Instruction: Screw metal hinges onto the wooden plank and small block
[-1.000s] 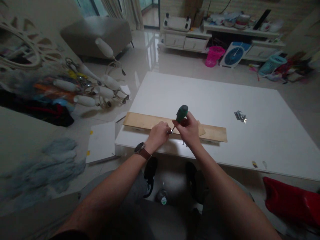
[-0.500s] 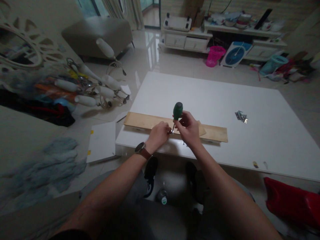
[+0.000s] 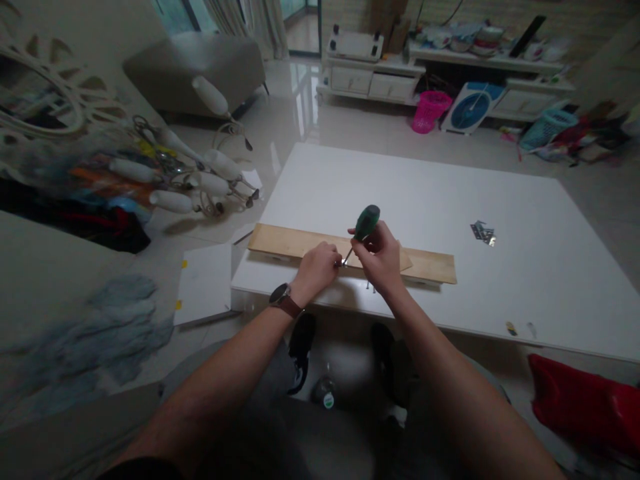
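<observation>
My right hand point(image 3: 381, 259) is wrapped round a green-handled screwdriver point(image 3: 365, 223), whose shaft slants down to the left onto a long wooden board point(image 3: 430, 265). The board lies along the near edge of a big white panel point(image 3: 425, 200). My left hand point(image 3: 315, 268), with a watch on its wrist, is closed in a pinch right at the screwdriver's tip. What it pinches is too small to make out.
A small pile of metal hinges point(image 3: 482, 232) lies on the panel to the right. A chandelier with white candle tubes point(image 3: 190, 180) sprawls on the floor at left. A red object point(image 3: 580, 403) sits at lower right. A pink basket point(image 3: 428, 111) and a fan point(image 3: 470, 108) stand far back.
The screwdriver handle has tilted to the right after standing nearly upright half a second ago. Both hands stay in the same place on the board.
</observation>
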Motion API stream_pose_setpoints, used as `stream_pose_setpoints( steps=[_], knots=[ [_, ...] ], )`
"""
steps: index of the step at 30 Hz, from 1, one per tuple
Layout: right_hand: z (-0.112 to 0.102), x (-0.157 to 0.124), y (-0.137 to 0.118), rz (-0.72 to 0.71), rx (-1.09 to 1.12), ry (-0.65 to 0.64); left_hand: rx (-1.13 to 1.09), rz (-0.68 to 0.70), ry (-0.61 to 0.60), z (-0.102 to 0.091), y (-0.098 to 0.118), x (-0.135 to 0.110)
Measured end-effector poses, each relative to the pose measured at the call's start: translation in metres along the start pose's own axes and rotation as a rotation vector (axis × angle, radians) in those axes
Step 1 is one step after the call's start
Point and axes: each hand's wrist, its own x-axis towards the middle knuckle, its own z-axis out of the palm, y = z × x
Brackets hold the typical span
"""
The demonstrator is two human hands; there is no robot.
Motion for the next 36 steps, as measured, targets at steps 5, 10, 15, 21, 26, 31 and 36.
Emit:
stream_pose_setpoints(
  steps=[5,10,15,21,26,31,36],
  knots=[
    [0.000,-0.001,-0.001,0.015,0.053,-0.060,-0.017,-0.045,-0.003,-0.003,0.002,-0.002],
    [0.001,-0.001,0.006,-0.052,-0.060,0.000,-0.025,-0.027,0.010,-0.001,0.001,-0.002],
    [0.001,0.000,0.008,-0.048,-0.051,0.041,0.011,0.012,0.021,0.004,-0.002,0.000],
    [0.001,-0.001,0.005,0.019,0.013,0.020,-0.015,0.011,0.020,0.003,-0.001,-0.001],
    [0.000,-0.001,0.001,0.035,0.014,-0.044,-0.036,0.002,0.004,0.000,0.000,-0.001],
    [0.000,-0.001,-0.001,0.000,0.004,-0.029,-0.076,-0.060,0.020,-0.001,0.002,-0.003],
    [0.001,-0.001,0.004,-0.034,-0.101,0.036,-0.070,-0.014,0.015,-0.002,0.001,-0.003]
  ],
)
